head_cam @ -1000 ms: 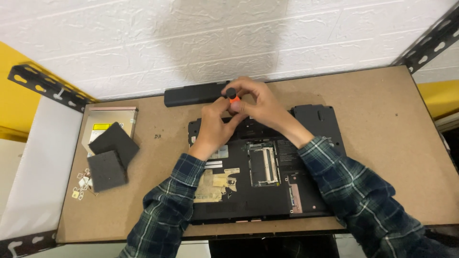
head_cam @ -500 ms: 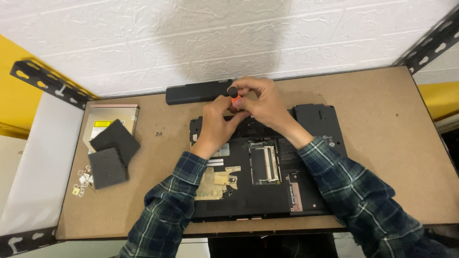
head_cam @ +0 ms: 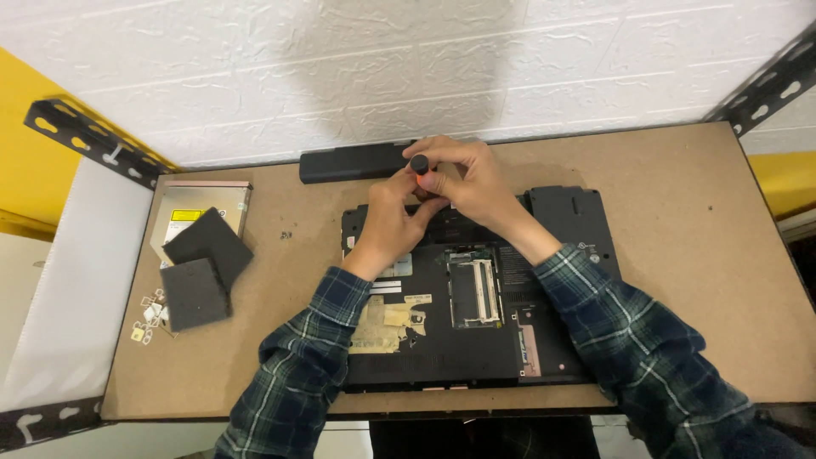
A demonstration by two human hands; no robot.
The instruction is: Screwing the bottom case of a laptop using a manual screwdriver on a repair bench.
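Note:
An opened black laptop [head_cam: 561,255] lies bottom-up on the brown board, its memory bay uncovered. Both my hands meet over its far edge. My right hand [head_cam: 466,180] pinches the black-capped, orange-handled screwdriver [head_cam: 420,164], held upright. My left hand [head_cam: 389,217] touches the lower part of the same screwdriver from the left; its tip is hidden by my fingers. A long black battery [head_cam: 350,163] lies just behind my hands against the wall.
At the left lie a silver optical drive [head_cam: 189,204], two dark foam pads [head_cam: 202,265] and several small loose parts [head_cam: 146,316]. The brown board [head_cam: 688,195] ends in a front edge below. Black metal shelf brackets stand at both back corners.
My hands have stayed on the screwdriver at the laptop's far edge, with only a slight shift of the fingers and of the view.

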